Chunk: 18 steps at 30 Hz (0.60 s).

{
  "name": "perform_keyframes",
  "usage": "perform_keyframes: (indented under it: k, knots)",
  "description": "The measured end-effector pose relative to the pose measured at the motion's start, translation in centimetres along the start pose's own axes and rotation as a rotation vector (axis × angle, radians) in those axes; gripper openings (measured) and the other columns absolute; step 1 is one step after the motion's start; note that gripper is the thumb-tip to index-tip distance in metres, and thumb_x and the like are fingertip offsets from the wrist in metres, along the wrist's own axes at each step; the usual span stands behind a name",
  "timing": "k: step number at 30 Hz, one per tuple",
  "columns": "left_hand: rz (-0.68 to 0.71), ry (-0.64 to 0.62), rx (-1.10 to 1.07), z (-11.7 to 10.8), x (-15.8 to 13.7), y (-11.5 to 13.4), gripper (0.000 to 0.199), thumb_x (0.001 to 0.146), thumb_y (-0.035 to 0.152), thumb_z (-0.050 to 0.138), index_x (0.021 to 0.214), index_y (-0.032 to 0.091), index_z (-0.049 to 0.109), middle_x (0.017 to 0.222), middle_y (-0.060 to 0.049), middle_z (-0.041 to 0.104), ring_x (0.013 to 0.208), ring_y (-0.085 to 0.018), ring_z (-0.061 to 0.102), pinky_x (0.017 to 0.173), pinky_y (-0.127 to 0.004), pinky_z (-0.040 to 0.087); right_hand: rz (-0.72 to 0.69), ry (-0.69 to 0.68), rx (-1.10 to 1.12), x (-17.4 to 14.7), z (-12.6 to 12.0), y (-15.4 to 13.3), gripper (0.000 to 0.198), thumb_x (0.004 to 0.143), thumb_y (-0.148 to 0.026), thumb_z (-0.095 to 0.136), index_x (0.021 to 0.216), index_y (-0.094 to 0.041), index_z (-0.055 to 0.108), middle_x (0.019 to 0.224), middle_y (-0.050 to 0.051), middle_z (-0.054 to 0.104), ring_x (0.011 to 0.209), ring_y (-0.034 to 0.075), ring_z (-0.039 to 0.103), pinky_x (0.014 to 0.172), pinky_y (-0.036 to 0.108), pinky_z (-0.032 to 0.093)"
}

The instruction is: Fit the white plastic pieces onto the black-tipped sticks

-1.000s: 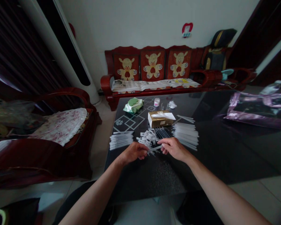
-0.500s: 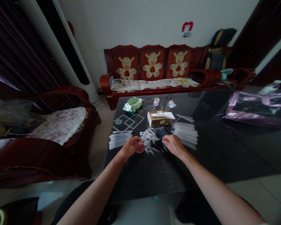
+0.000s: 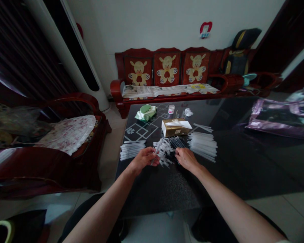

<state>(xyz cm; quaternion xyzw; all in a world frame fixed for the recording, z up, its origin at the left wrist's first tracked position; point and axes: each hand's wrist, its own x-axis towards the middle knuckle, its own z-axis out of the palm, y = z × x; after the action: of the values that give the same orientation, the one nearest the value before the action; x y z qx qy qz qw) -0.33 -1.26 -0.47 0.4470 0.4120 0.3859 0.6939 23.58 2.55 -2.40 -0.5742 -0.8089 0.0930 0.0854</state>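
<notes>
The left hand [image 3: 145, 158] pinched one thin white tube [image 3: 154, 156], the right hand's [image 3: 186, 158] grip was indiscernible, and a careless sweep risked scattering the loose cap pile [image 3: 164, 150].

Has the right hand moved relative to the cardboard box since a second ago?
Yes. The right hand has drawn closer to the cardboard box, onto the pile of black sticks.

Thin clear tube [image 3: 154, 157] pinched in left hand [image 3: 144, 158], tilted. Jumbled heap of small white caps [image 3: 164, 150] just past it; black refills [image 3: 177, 142] bunched beside, right hand [image 3: 184, 158] touching them.
</notes>
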Motion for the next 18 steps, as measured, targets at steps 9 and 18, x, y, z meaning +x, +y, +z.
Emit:
perform_keyframes:
  k: [9, 18]
  knots:
    - [0.0, 0.012, 0.014, 0.0, 0.0, 0.1, 0.038, 0.072, 0.039, 0.072, 0.095, 0.014, 0.055, 0.082, -0.007, 0.068, 0.069, -0.016, 0.065, 0.068, -0.031, 0.051, 0.059, 0.096, 0.07, 0.2, -2.4, 2.5, 0.02, 0.078, -0.017, 0.053, 0.079, -0.02, 0.073, 0.08, 0.006, 0.073, 0.079, 0.019, 0.066, 0.067, 0.024, 0.039]
    - [-0.013, 0.013, 0.024, 0.1, 0.0, 0.1, 0.039, 0.071, 0.04, 0.073, 0.094, 0.014, 0.055, 0.081, -0.007, 0.068, 0.068, -0.016, 0.065, 0.065, -0.029, 0.05, -0.002, 0.012, -0.003, -0.3, -1.4, 1.0, 0.019, 0.081, -0.023, 0.056, 0.087, -0.023, 0.073, 0.086, 0.006, 0.073, 0.085, 0.021, 0.066, 0.07, 0.026, 0.04]
